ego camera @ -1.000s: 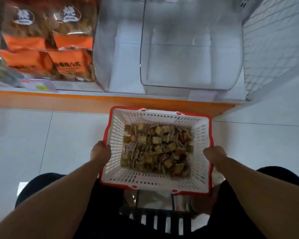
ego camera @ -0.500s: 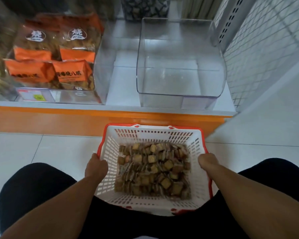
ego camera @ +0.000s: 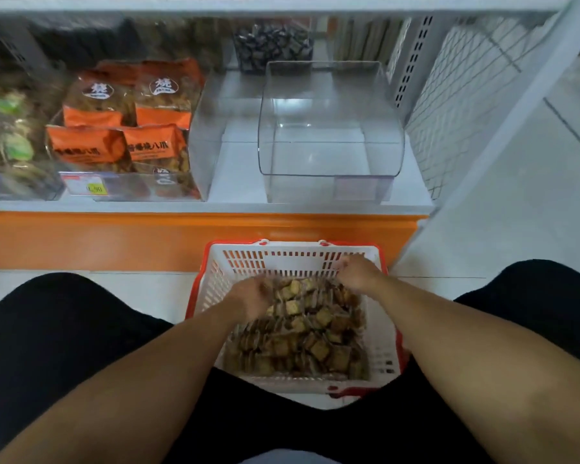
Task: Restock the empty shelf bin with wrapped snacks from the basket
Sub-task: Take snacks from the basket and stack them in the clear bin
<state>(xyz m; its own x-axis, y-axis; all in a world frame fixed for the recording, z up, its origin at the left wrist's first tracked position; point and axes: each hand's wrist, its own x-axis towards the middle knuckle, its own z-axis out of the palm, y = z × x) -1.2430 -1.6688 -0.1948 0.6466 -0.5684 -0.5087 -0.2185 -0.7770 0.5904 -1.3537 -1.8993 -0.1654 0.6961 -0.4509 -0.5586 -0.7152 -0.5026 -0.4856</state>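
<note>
White floor tiles and an orange shelf base framed the white basket, low in the centre. Half a second before, both hands had gripped its side rims; now the left hand and right hand had moved inside, onto the wrapped snacks, so scooping had probably begun. Motion blur hid the fingers; I cannot tell whether they held anything. Upper right of centre, the clear shelf bin remained empty.

Both forearms reaching forward and down between the knees. Left hand lowered with fingers bent, blurred. Right hand further forward, knuckles up, fingers curled downward; grip unclear.
</note>
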